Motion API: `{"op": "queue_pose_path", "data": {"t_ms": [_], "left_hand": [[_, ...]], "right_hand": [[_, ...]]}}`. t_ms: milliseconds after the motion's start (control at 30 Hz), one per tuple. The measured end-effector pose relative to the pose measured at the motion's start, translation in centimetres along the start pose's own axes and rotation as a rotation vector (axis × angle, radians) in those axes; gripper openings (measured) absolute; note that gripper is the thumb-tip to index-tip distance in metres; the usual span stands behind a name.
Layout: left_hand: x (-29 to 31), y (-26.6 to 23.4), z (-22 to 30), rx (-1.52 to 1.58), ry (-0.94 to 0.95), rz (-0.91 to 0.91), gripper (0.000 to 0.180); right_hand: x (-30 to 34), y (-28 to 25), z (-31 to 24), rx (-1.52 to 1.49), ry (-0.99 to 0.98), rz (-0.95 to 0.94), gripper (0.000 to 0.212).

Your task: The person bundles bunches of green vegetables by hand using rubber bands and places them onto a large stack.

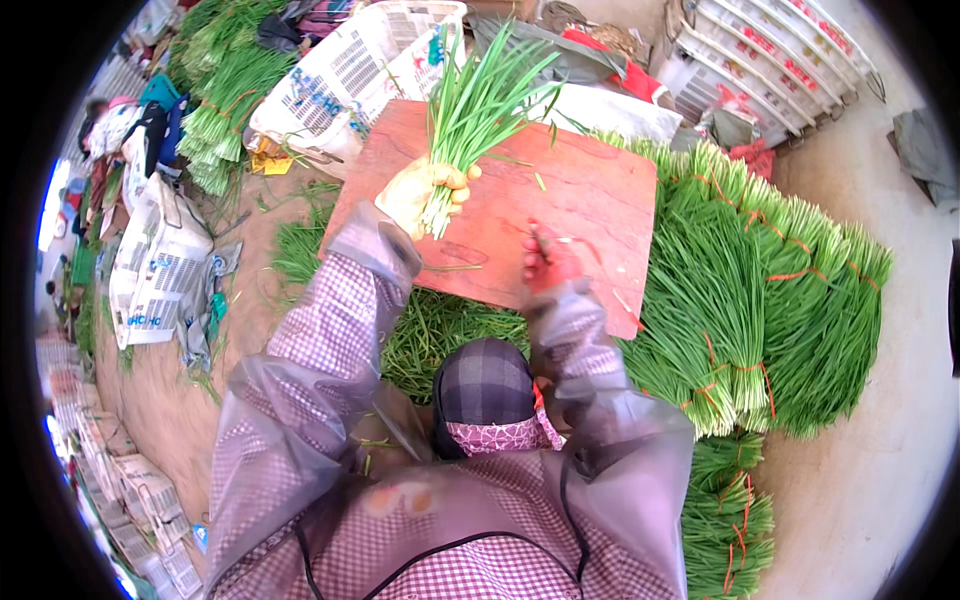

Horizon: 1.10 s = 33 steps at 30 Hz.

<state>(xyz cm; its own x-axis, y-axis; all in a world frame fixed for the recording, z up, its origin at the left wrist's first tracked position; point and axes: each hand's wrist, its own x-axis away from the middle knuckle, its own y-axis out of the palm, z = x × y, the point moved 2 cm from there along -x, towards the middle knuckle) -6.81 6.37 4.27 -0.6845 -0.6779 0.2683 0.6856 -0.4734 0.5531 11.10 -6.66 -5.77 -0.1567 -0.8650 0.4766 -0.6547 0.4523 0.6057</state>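
Note:
My left hand [425,195], in a pale yellow glove, is closed around the lower stems of a bunch of garlic chives [468,125]. The green leaves fan upward over the far part of a reddish-brown board [500,225]. To its right, above the same board, my right hand [550,266] has its fingers curled in and is partly blurred. Something small and dark shows at its fingertips, with a thin red strip beside it; what it is I cannot make out. A few cut bits of leaf lie on the board.
Tied chive bundles [720,275] with orange bands are stacked right of the board. Loose leaves [450,335] lie beneath its near edge. White plastic baskets [350,75] stand beyond it, and more chives [225,100] are heaped far left. A white crate [760,60] is at the far right.

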Motion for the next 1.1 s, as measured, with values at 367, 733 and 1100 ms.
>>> {"op": "queue_pose_path", "data": {"t_ms": [367, 733, 1100], "left_hand": [[-0.6, -1.3, -6.2, -0.177, -0.024, 0.047, 0.037], [-3.9, -0.3, -13.1, -0.726, 0.019, 0.409, 0.052], [-4.2, 0.5, -12.0, -0.811, -0.070, 0.175, 0.041]], "right_hand": [[-2.8, 1.6, 2.1, 0.653, 0.379, -0.191, 0.043], [-1.5, -3.2, -3.3, 0.923, 0.042, 0.225, 0.034], [-1.2, -3.7, -6.9, 1.123, 0.146, 0.009, 0.028]]}}
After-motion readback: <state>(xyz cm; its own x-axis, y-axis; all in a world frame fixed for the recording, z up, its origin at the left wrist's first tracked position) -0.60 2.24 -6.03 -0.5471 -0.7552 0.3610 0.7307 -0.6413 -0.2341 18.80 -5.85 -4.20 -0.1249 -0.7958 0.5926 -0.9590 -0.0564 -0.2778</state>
